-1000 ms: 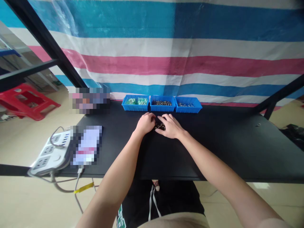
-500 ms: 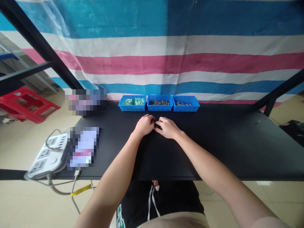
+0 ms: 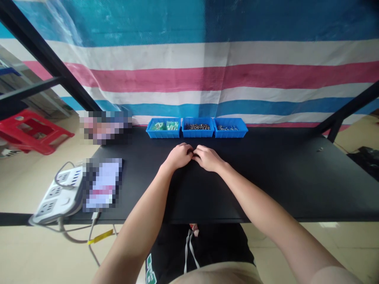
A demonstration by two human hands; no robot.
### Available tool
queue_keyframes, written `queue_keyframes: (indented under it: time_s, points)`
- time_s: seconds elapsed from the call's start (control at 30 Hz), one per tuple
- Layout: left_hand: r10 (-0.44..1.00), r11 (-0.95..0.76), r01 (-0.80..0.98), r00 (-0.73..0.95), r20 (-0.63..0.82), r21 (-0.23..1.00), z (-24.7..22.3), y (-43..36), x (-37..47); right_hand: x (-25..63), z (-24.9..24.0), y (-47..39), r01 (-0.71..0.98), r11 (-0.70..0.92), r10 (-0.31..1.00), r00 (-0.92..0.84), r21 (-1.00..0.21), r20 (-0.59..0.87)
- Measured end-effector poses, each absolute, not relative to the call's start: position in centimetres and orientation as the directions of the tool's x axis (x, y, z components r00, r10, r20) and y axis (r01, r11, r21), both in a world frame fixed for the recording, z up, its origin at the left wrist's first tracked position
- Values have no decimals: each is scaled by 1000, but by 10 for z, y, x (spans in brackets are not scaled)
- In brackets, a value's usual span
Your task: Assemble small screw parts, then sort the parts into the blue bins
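My left hand (image 3: 179, 155) and my right hand (image 3: 208, 157) meet fingertip to fingertip low over the black table (image 3: 275, 177). Both are closed, fingers curled inward. Whatever they pinch between them is too small and too covered to name. Just beyond my hands stand three blue bins in a row. The left bin (image 3: 163, 134) holds small green-and-white packets, the middle bin (image 3: 197, 133) many small brownish metal pieces, and the right bin (image 3: 231, 134) small silvery metal pieces.
A white power strip (image 3: 60, 193) with cables sits at the table's left edge, beside a blurred-out phone-like slab (image 3: 103, 183). One tiny metal piece (image 3: 320, 149) lies far right. Black frame posts flank the table; a red stool (image 3: 34, 132) stands on the floor at left.
My right fingers have closed in against the left ones, covering the dark gap seen between them before. The whole view has shifted slightly.
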State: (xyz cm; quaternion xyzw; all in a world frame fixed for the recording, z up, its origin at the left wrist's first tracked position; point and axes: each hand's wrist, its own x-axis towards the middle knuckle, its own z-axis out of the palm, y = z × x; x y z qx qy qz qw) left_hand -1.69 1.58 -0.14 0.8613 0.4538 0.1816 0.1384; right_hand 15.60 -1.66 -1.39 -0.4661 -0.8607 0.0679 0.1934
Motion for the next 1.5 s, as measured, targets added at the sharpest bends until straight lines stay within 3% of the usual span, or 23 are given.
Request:
queue_keyframes:
  time_s: [0.5, 0.9, 1.2, 1.5]
  points:
    - [788, -607, 706, 593, 163, 367, 5, 13, -17, 155, -11, -18, 798, 521, 852, -463, -303, 245]
    - [780, -618, 701, 603, 166, 355, 4, 13, -16, 157, -16, -17, 777, 526, 845, -430, -346, 318]
    - [757, -651, 600, 558, 340, 466, 2, 11, -13, 157, -22, -12, 755, 460, 853, -231, -467, 468]
    - [659, -751, 457, 492, 569, 475, -1, 8, -8, 161, -22, -12, 646, 469, 864, -197, -601, 463]
